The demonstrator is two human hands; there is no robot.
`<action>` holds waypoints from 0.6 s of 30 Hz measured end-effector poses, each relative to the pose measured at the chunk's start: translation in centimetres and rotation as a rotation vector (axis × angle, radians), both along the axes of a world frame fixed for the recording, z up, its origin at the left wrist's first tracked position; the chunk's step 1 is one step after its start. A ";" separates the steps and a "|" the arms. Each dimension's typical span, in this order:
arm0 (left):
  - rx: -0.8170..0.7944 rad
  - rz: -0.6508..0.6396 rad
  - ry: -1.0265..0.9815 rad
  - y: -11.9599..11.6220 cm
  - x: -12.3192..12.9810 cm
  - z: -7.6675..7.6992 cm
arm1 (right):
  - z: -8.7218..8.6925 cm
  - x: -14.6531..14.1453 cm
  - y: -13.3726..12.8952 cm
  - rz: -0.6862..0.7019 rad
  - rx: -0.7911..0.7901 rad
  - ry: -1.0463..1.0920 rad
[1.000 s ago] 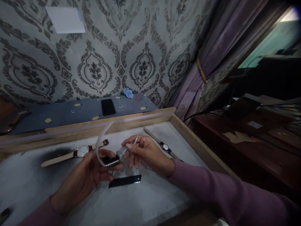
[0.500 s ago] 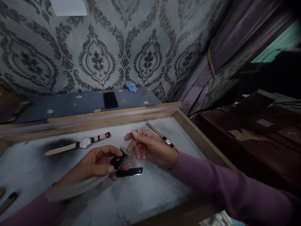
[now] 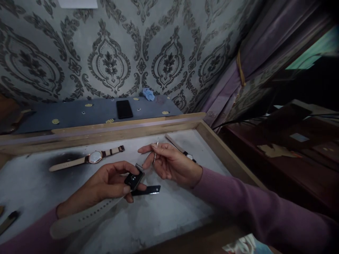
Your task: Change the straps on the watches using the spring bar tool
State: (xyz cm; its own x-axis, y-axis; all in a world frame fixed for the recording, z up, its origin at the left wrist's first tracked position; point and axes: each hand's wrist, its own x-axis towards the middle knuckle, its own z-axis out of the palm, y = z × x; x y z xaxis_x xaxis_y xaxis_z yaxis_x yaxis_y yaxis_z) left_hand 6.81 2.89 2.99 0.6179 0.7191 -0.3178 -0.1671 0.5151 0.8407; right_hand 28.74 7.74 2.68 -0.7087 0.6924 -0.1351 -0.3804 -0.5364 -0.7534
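A smartwatch in the left hand, a slim metal tool in the right, over a wood-rimmed worktop.
From here I see the left hand (image 3: 106,183) pinching the smartwatch (image 3: 134,180) between thumb and fingers, its dark face tilted upward and its pale, perforated strap (image 3: 90,213) trailing back along the forearm. The right hand (image 3: 176,162) grips the slim metal tool (image 3: 157,141) between thumb and fingers, tip upward, just beside the smartwatch; whether its fingers touch the watch I cannot tell. Beneath the left fingertips a dark blade-like strip (image 3: 151,190) lies on the wood-rimmed worktop (image 3: 219,144). A rose-gold wristwatch (image 3: 95,157) lies beyond the left hand, a smaller wristwatch (image 3: 189,156) partly hidden behind the right. Farther back, a black phone (image 3: 124,109) rests on blue patterned cloth (image 3: 69,114).
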 end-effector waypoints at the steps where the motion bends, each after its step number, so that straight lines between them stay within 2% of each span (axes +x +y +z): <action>1: 0.001 0.000 -0.002 0.0 0.0 -0.1 | 0.0 0.0 0.0 0.003 0.001 0.005; 7: 0.036 -0.066 -0.016 0.2 -0.3 -0.3 | 0.3 0.2 -0.1 0.021 -0.019 0.053; 12: 0.009 -0.004 0.002 0.0 0.0 0.0 | 0.4 0.3 -0.2 0.043 -0.024 0.071; 18: 0.020 0.026 0.024 0.3 0.1 -0.5 | 0.8 0.3 -0.3 0.038 0.072 0.053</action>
